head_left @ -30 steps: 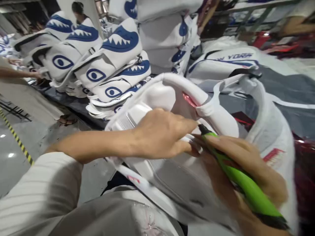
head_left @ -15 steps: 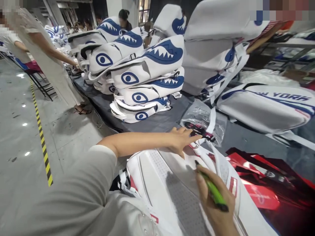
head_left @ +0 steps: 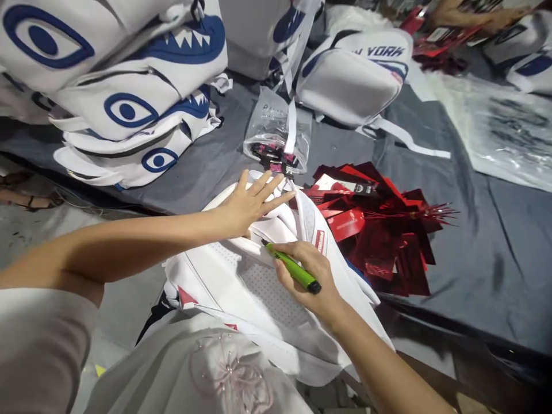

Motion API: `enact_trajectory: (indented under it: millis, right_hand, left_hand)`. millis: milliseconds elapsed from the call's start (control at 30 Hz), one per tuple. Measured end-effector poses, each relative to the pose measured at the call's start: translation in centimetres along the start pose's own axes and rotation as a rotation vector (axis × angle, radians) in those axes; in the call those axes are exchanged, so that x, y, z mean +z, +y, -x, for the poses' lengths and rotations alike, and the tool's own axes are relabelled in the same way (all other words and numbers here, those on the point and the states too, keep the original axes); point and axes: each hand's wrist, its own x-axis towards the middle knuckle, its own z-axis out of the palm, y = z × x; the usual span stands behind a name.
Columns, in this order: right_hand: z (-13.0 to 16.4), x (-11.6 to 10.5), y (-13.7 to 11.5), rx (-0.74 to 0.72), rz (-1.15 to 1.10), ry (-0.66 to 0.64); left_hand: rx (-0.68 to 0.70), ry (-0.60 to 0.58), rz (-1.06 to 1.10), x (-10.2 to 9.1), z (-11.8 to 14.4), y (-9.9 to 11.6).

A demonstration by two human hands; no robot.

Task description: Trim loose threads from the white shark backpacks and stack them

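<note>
From the head view, the white backpack (head_left: 259,282) lies at the near edge of the grey bench (head_left: 474,241), partly over the person's lap. The left hand (head_left: 248,204) presses flat on its upper end, fingers spread, nothing gripped. The right hand (head_left: 308,276) has its grip closed around a green pen (head_left: 291,267), tip aimed at the fabric. This looks like checking or marking the bag; the next stroke calls for steady fabric under the tip. Red tags (head_left: 379,230) lie just beside, stacked shark-print backpacks (head_left: 129,109) behind.
</note>
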Motion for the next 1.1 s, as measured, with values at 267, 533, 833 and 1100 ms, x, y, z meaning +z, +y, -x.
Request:
enact_trajectory:
  millis: [267,533,833,1100]
  right_hand:
    - [-2.2,-3.1,1.5,0.131,0.006,-0.369]
    - [-3.6,-1.9,1.6,0.064,0.166,-0.469]
    - [-3.1,-1.8,1.6,0.047,0.253,-0.419]
    - [-3.4,-1.8,2.8,0.073,0.143,-0.441]
  left_hand:
    - [-0.023,-0.021,-0.034,0.1,-0.3,0.0]
    - [-0.077,-0.044,0.024,0.2,-1.0,-0.2]
    - [-0.053,-0.092,0.077,0.0,-1.4,-0.5]
    - [-0.090,-0.120,0.083,-0.4,-1.6,-0.1]
